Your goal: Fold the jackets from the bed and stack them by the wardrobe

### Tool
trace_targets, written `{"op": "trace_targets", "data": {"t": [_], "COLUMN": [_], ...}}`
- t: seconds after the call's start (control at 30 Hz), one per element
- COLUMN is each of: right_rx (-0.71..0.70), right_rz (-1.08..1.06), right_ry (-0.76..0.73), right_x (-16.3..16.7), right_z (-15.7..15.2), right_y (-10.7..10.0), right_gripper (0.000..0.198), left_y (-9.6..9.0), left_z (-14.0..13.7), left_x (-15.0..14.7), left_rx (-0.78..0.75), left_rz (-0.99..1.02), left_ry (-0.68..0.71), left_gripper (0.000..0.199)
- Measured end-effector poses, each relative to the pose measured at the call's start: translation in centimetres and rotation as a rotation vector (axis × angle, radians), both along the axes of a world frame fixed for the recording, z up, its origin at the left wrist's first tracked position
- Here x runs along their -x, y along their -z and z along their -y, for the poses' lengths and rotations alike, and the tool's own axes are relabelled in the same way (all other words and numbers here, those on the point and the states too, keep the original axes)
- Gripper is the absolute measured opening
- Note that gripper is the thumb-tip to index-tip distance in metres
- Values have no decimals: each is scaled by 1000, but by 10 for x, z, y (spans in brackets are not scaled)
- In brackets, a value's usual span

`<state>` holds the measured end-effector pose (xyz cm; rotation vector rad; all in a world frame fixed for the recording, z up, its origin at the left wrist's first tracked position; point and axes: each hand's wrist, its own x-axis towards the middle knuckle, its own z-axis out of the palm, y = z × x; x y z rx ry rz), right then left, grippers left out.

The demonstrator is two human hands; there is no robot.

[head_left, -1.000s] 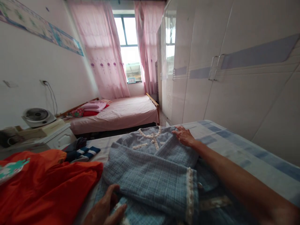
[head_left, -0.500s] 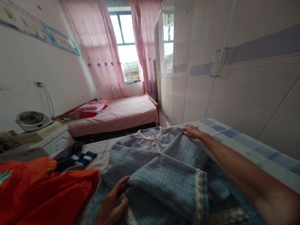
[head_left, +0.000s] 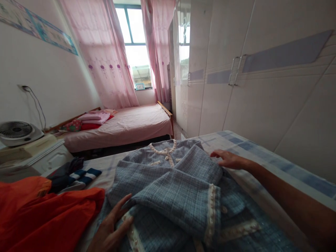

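Observation:
A blue-grey tweed jacket with cream, pearl-beaded trim lies front up across the bed before me, its collar away from me. Both sleeves are folded across its front. My left hand rests at the jacket's left side by a trimmed cuff, fingers spread and touching the cloth. Beyond the jacket's right edge, my right hand hovers just off the sleeve with its fingers apart, holding nothing.
Orange clothing lies to the left, with dark and striped socks behind it. A fan stands on a cabinet at far left. Another bed with folded pink cloth is beyond. Wardrobe doors line the right.
My right hand has let go of the jacket's shoulder and moved right and slightly nearer. My left hand has loosened from the sleeve fold, fingers opening. The view has turned slightly right.

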<state>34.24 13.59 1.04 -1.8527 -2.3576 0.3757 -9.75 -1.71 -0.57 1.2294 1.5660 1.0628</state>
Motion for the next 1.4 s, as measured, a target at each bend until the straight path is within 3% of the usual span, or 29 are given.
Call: {"op": "trace_targets", "data": {"t": [0.13,0.2,0.3,0.4,0.6,0.7,0.77,0.9,1.03,1.13,1.23,1.33,1.4], "right_rx": [-32,-120,-284,-400,-410,-453,-384,-219,-325,-283,-222,-109,-71], "right_rz": [-40,-15,4,38,55,25,28,-6,4,132,217,181,45], "right_ry": [-163,-126,-21,60,61,13,-17,-62,67,187,260,206,126], "right_x": [2,9,17,17,14,22,27,27,21,24,32,41,45], "right_z": [44,53,56,56,74,89,95,92,79,81,95,109,112], "right_y": [13,19,22,23,24,25,26,23,13,11,13,15,16], "right_gripper": [80,74,48,41,56,50,44,39,40,31,22,25,25], "left_y": [-12,-19,-25,-22,5,16,20,15,-4,-12,-9,-2,0], "left_z": [0,1,5,13,20,21,22,25,25,24,21,20,18], "left_x": [-5,-10,-17,-21,-12,-13,-15,-19,-25,-43,-74,-113,-137], "left_rx": [133,170,233,259,207,118,71,-38,-271,-520,-673,-667,-584], "left_rz": [200,305,470,488,148,17,-43,-266,-806,-979,-1010,-1091,-1146], "left_ry": [43,41,9,-7,161,169,153,156,212,369,642,795,768], "left_gripper": [77,76,74,66,61,63,61,51,46,44,54,70,70]}}
